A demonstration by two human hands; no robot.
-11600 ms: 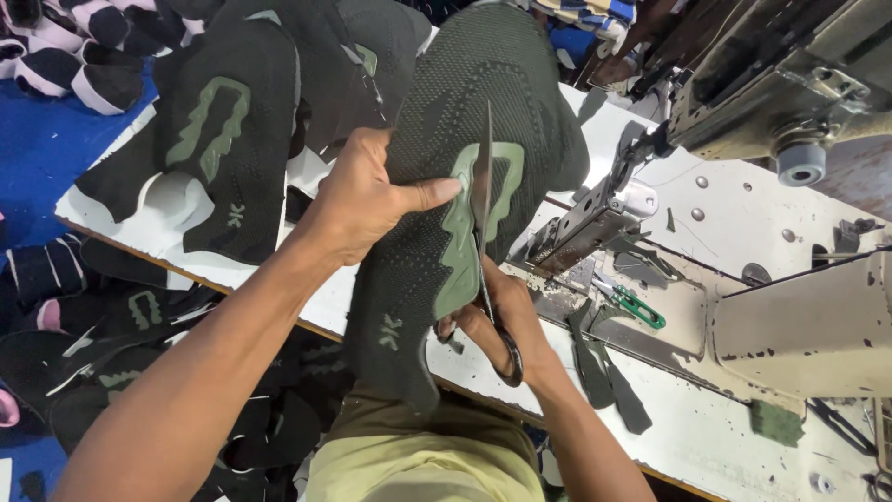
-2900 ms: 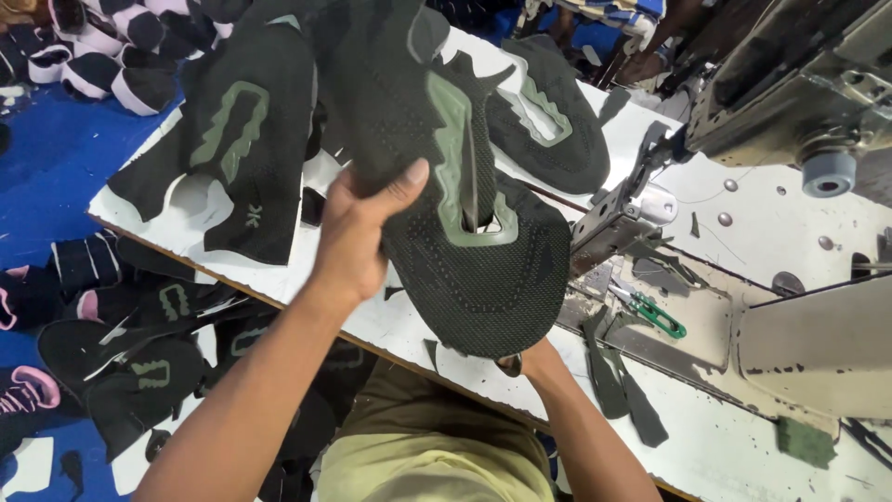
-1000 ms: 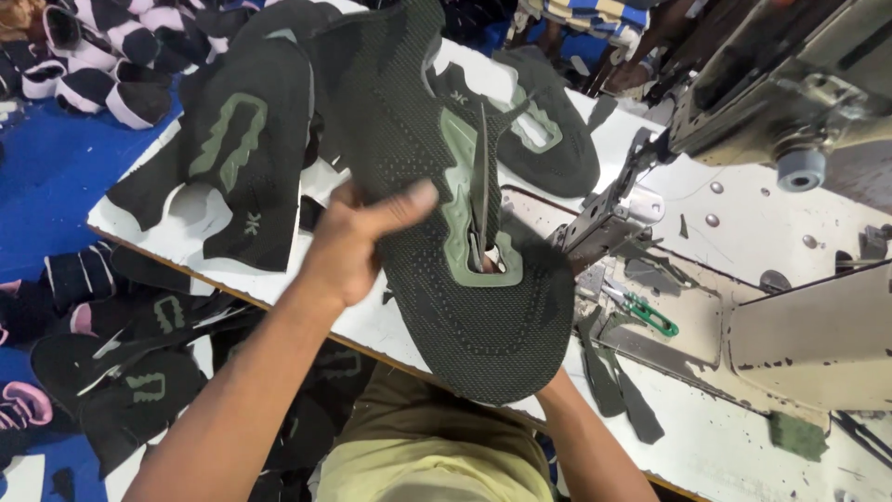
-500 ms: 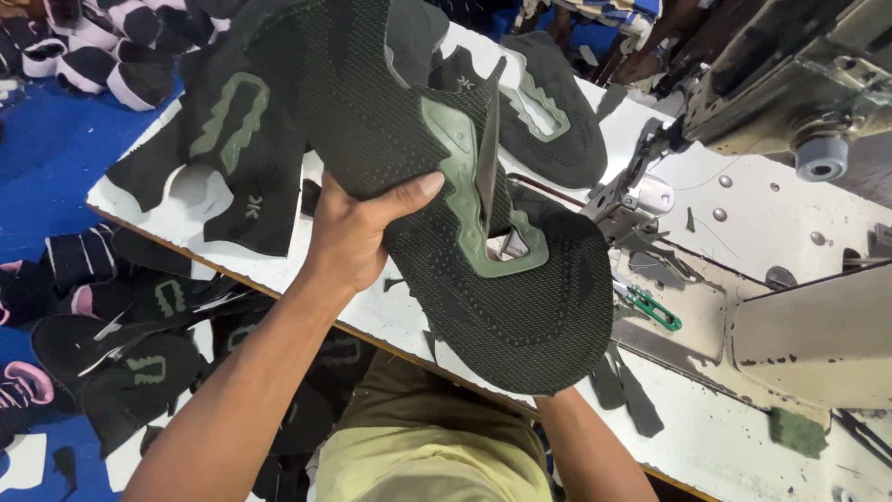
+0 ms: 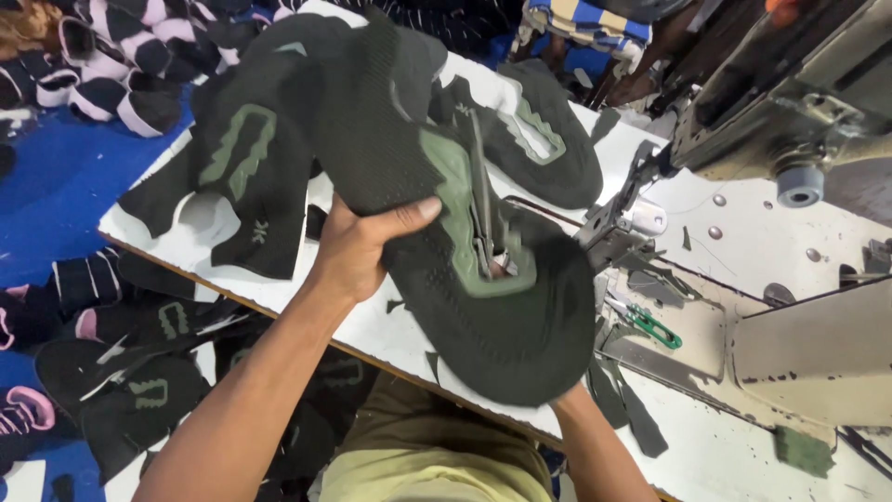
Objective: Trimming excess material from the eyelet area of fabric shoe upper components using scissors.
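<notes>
Two hands grip one dark green knitted shoe upper [image 5: 483, 307] above the white tabletop [image 5: 372, 325]: the left hand [image 5: 358, 246] is clamped on its edge, while the right hand is hidden beneath it, grip undeterminable, beside the sewing machine [image 5: 790, 102].

Since a moment ago the left hand [image 5: 358, 246] has tipped the dark green knitted shoe upper [image 5: 446, 214] further over, the right hand now hidden beneath it.
</notes>
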